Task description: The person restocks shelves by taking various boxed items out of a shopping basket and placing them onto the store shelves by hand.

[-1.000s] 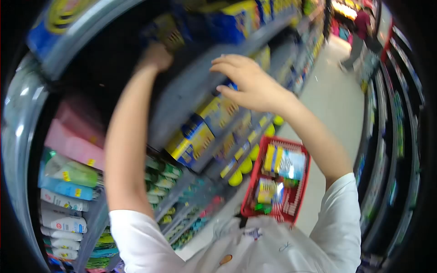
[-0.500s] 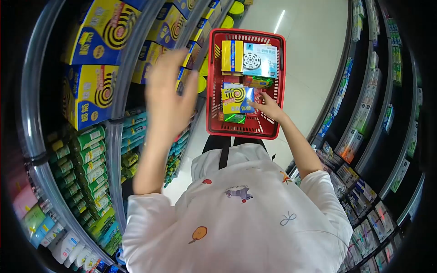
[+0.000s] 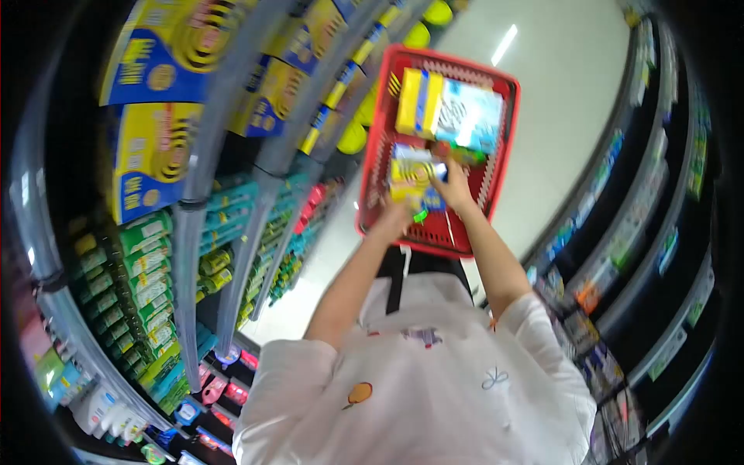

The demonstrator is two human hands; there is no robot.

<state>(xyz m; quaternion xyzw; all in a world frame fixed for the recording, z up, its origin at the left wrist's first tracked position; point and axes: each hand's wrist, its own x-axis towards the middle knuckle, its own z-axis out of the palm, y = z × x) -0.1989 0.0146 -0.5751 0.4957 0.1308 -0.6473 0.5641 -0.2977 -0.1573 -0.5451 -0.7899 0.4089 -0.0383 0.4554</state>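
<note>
A red shopping basket (image 3: 453, 62) stands in front of me. In it lies a yellow and blue mosquito coil box (image 3: 415, 172) with a spiral print. My right hand (image 3: 456, 190) grips the box's right side, fingers bent over its edge. At the lower left corner, my left hand (image 3: 397, 218) is closed on the same box, though its fingers are blurred. Farther up in the basket are a yellow box with a blue stripe (image 3: 418, 102) and a light blue and white box (image 3: 473, 116). A red and green pack (image 3: 463, 155) is partly hidden below them.
On the left, shelves with clear rails (image 3: 267, 143) hold large mosquito coil boxes (image 3: 155, 155) and rows of green bottles (image 3: 151, 263). Shelves of small packs (image 3: 581, 209) run along the right. Pale floor (image 3: 554, 101) stretches between them.
My left hand has come down from beside the left shelf into the basket, to the coil box. My right hand stays at the box. The view has turned slightly.
</note>
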